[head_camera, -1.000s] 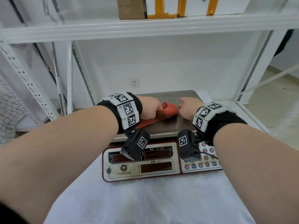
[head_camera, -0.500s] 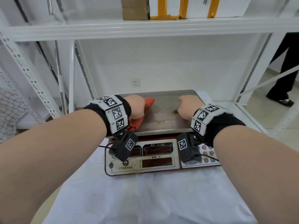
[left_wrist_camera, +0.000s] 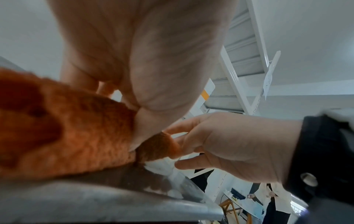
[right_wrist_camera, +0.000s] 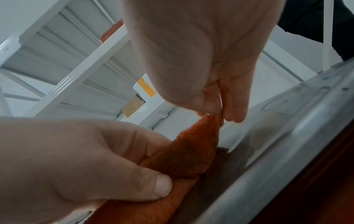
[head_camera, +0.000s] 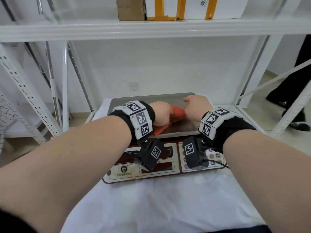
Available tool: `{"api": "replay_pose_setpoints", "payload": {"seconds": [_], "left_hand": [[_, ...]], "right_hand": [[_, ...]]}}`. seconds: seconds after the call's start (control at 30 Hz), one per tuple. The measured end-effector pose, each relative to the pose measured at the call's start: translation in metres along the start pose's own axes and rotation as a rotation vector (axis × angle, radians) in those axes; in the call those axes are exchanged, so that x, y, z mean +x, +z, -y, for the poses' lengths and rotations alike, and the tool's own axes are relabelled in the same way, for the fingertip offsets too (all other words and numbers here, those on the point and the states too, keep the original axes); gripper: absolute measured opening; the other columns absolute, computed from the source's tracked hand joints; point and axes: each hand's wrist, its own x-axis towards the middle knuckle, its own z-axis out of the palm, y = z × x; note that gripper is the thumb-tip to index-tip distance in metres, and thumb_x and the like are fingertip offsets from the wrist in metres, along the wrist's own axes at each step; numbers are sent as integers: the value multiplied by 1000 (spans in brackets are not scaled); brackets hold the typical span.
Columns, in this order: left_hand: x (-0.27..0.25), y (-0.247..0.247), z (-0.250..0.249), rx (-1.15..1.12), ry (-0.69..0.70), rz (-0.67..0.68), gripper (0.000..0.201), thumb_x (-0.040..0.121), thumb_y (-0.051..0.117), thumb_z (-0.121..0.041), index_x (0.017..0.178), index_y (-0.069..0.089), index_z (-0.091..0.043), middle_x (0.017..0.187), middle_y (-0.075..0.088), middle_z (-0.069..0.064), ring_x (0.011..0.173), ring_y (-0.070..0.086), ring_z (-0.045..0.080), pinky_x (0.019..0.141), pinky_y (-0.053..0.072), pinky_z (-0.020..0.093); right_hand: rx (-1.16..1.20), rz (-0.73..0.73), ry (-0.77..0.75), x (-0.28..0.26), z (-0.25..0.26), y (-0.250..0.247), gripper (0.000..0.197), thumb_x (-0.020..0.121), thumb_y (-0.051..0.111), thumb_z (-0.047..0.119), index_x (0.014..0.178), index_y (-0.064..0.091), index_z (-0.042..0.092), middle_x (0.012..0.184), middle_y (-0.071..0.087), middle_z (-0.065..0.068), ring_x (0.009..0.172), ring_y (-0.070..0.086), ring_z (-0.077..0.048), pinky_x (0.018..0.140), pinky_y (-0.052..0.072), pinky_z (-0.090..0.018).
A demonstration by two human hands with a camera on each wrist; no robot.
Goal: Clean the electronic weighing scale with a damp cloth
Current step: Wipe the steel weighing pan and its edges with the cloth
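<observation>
The electronic scale sits on a white-covered shelf, its steel pan (head_camera: 148,100) behind a red-framed display panel (head_camera: 151,169). An orange cloth (head_camera: 176,112) lies on the pan between my hands. My left hand (head_camera: 165,113) grips its bunched left part against the pan. In the right wrist view my right hand (right_wrist_camera: 218,115) pinches the cloth's (right_wrist_camera: 189,157) lifted corner between thumb and fingers, while the left hand (right_wrist_camera: 107,163) curls round the rest. The left wrist view shows the cloth (left_wrist_camera: 63,136) on the pan (left_wrist_camera: 95,201), with the right hand (left_wrist_camera: 220,144) at its corner.
A white sheet (head_camera: 168,207) covers the shelf in front of the scale. The upper shelf (head_camera: 151,29) carries cardboard boxes (head_camera: 131,9). White rack uprights (head_camera: 64,84) stand at both sides. A wall socket (head_camera: 134,86) is behind. A person's dark legs (head_camera: 292,98) stand at far right.
Half a second ago my left hand held the cloth at the pan's left edge, apart from the right hand. It has slid back right, and the right hand now pinches the cloth's corner.
</observation>
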Motion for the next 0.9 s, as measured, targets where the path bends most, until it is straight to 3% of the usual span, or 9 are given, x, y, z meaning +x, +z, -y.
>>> {"api": "replay_pose_setpoints", "payload": {"seconds": [0.1, 0.23, 0.5, 0.6, 0.63, 0.67, 0.7, 0.8, 0.9], "left_hand": [[0, 2, 13, -59, 41, 1, 38, 91, 46, -3, 125, 57, -17, 120, 60, 4, 102, 53, 21, 78, 38, 25], [-9, 2, 35, -94, 32, -34, 47, 84, 42, 7, 121, 63, -14, 118, 63, 4, 107, 55, 22, 82, 39, 23], [-46, 17, 86, -118, -161, -92, 46, 86, 41, 6, 120, 62, -16, 120, 63, 4, 111, 54, 22, 81, 36, 21], [-62, 21, 94, -112, -248, -62, 36, 88, 40, -15, 117, 60, -23, 116, 62, 8, 108, 53, 26, 78, 38, 20], [-69, 24, 95, -67, -249, -62, 20, 89, 38, -24, 102, 54, -24, 113, 61, 10, 107, 53, 27, 76, 37, 20], [-69, 27, 98, -51, -258, -84, 33, 93, 37, -26, 118, 58, -20, 116, 60, 12, 109, 53, 28, 78, 36, 22], [-72, 29, 100, -7, -285, -77, 35, 96, 39, -22, 122, 54, -5, 123, 58, 13, 114, 52, 29, 84, 36, 24], [-73, 34, 102, 65, -369, -27, 39, 97, 40, -11, 135, 44, -7, 136, 50, 14, 125, 47, 29, 99, 34, 27], [-79, 31, 89, 120, -405, 19, 45, 97, 38, -7, 142, 34, -5, 142, 44, 16, 130, 43, 31, 104, 32, 29]], "right_hand": [[-21, 32, 18, 1, 0, -4, 41, 95, 44, 4, 136, 46, 2, 141, 47, -14, 130, 44, -26, 107, 32, -28], [-77, 27, -16, 0, 3, -4, 43, 95, 43, 10, 138, 47, 14, 143, 47, -7, 132, 43, -24, 110, 32, -31], [-110, 122, -110, -8, 35, -2, 47, 97, 39, 6, 143, 39, 16, 149, 38, -5, 135, 39, -24, 110, 32, -29], [-117, 152, -147, -11, 46, 3, 49, 97, 37, 6, 145, 36, 17, 152, 34, -4, 138, 34, -23, 112, 29, -29], [-112, 152, -158, -12, 49, 4, 49, 97, 37, 5, 145, 37, 18, 151, 35, -4, 138, 35, -24, 112, 29, -29], [-115, 155, -167, -14, 51, 5, 49, 97, 37, 5, 144, 38, 17, 151, 36, -5, 137, 35, -24, 111, 30, -29], [-119, 162, -176, -15, 53, 5, 49, 97, 36, 4, 144, 38, 17, 151, 36, -5, 137, 35, -25, 111, 30, -29], [-121, 185, -189, -19, 57, 6, 51, 97, 36, 4, 146, 34, 17, 153, 32, -4, 139, 32, -23, 113, 27, -29], [-122, 192, -197, -22, 55, 4, 51, 98, 36, 4, 147, 32, 17, 154, 30, -3, 140, 30, -23, 114, 25, -30]]}}
